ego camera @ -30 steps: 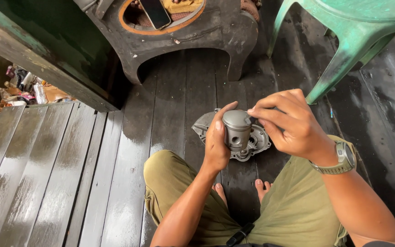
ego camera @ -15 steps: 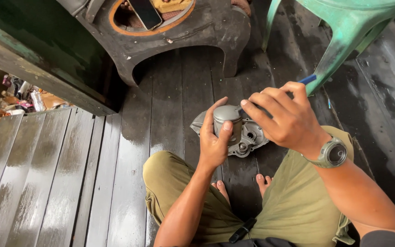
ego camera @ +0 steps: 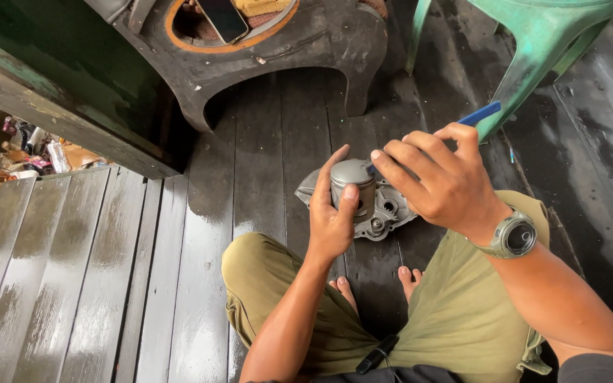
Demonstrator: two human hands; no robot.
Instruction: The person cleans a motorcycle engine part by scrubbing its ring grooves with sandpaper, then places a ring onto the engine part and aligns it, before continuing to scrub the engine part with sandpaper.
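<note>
Seated cross-legged on a dark, wet plank floor (ego camera: 264, 149), knees in olive trousers (ego camera: 455, 305) spread, bare toes showing between them.

Left hand (ego camera: 331, 220): closed around a grey metal cylinder (ego camera: 355, 186), thumb across its front, forefinger up along its left side. Holds it upright just above the middle of the floor, over a grey engine casing (ego camera: 390, 211) that shows behind and below it; whether the two touch cannot be told.

Right hand (ego camera: 441, 186), wristwatch (ego camera: 514, 237) on its wrist: curled shut on a blue-handled tool (ego camera: 482, 113), the handle poking out past the knuckles toward the far right. Working end hidden in the fist.

Changed since a second ago: then sat right on top of the cylinder, fingertips covering its crown, no tool in sight. Half a second ago, blue tip just showing. Now drawn off to the right and a little up, one fingertip near the cylinder's upper right edge, crown bare and in plain view. Left-hand grip much the same throughout.

Room around: open planks toward the left edge of the floor, paler boards (ego camera: 58, 284) stepping down there. At the far edge, a black moulded stand (ego camera: 335, 50) with an orange-rimmed hollow holding a phone (ego camera: 223, 18). Far right corner taken by the legs of a green plastic chair (ego camera: 526, 64), close behind the tool's handle. Litter (ego camera: 30, 152) beyond the far left, under a green board (ego camera: 51, 78).
</note>
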